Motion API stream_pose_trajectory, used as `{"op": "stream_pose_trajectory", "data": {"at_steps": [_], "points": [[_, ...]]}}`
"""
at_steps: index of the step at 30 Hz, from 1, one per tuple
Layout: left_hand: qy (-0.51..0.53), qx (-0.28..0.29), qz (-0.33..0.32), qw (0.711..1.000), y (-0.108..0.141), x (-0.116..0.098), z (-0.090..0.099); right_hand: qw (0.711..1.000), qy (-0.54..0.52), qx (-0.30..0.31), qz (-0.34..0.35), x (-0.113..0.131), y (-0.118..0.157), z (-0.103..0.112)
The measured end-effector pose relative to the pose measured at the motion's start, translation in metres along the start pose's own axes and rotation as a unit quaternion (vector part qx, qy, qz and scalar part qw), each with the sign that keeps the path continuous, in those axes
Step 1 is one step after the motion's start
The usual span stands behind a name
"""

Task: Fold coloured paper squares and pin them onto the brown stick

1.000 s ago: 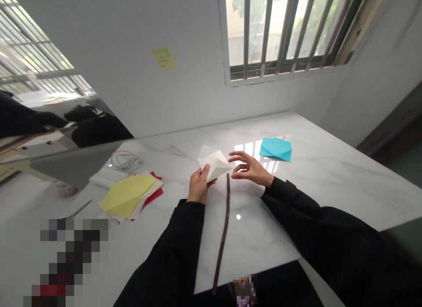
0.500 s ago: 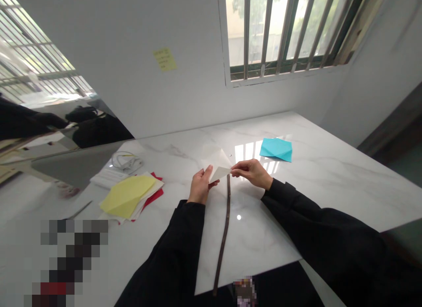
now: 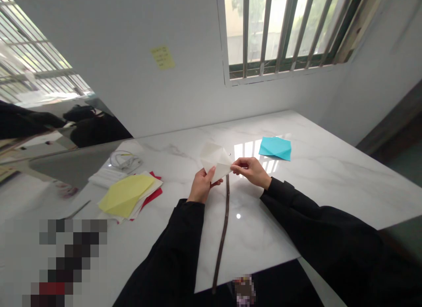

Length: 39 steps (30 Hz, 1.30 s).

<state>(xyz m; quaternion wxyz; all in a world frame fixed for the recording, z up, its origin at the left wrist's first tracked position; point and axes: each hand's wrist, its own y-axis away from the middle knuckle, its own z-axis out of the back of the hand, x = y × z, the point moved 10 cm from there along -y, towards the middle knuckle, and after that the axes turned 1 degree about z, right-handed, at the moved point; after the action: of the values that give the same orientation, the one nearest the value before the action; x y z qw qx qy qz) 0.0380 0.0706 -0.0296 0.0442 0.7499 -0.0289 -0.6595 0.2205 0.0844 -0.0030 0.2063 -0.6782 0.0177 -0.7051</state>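
A cream-white sheet of paper (image 3: pixel 216 155), creased and partly folded, is held above the marble-patterned table between both hands. My left hand (image 3: pixel 200 184) grips its near left edge, thumb on top and fingers beneath. At the paper's right corner, my right hand (image 3: pixel 252 171) pinches with thumb and forefinger. Below the paper a thin dark brown stick (image 3: pixel 225 223) runs along the table toward me, its far end hidden under the sheet. To the right lies a creased turquoise paper (image 3: pixel 275 148).
On the left, a yellow paper (image 3: pixel 127 195) tops a stack with white and red sheets. Behind it sits a coiled white cable (image 3: pixel 125 161); a thin dark pointed tool (image 3: pixel 79 209) lies nearer. The white table (image 3: pixel 336 175) meets a wall with a barred window (image 3: pixel 280 34) and yellow note (image 3: pixel 162 57).
The white paper has tilted and opened somewhat, showing more of its upper surface. Both hands keep their hold with slight shifts; the view has moved a little.
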Motion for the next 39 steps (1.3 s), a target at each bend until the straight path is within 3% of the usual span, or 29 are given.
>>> {"op": "stream_pose_trajectory", "data": {"at_steps": [8, 16, 22, 28, 34, 39], "points": [[0.010, 0.010, 0.002, 1.000, -0.001, 0.003, -0.004, 0.998, -0.057, -0.035, -0.014, -0.002, 0.000, 0.002], [-0.010, 0.034, -0.013, 0.999, 0.006, -0.008, -0.009, 0.998, -0.049, -0.036, -0.019, -0.003, 0.000, 0.003], [-0.040, -0.019, -0.015, 0.999, 0.001, -0.002, 0.005, 0.998, -0.046, 0.034, -0.033, -0.008, 0.000, -0.012], [-0.076, 0.001, -0.028, 0.997, 0.000, -0.004, 0.000, 0.996, -0.024, 0.081, -0.043, -0.017, 0.004, -0.025], [-0.112, 0.033, -0.048, 0.992, 0.002, -0.004, -0.009, 0.997, 0.024, 0.038, -0.068, -0.023, 0.005, -0.018], [-0.088, 0.056, -0.041, 0.994, 0.003, -0.007, -0.012, 0.996, 0.001, -0.003, -0.094, -0.028, 0.003, -0.008]]}}
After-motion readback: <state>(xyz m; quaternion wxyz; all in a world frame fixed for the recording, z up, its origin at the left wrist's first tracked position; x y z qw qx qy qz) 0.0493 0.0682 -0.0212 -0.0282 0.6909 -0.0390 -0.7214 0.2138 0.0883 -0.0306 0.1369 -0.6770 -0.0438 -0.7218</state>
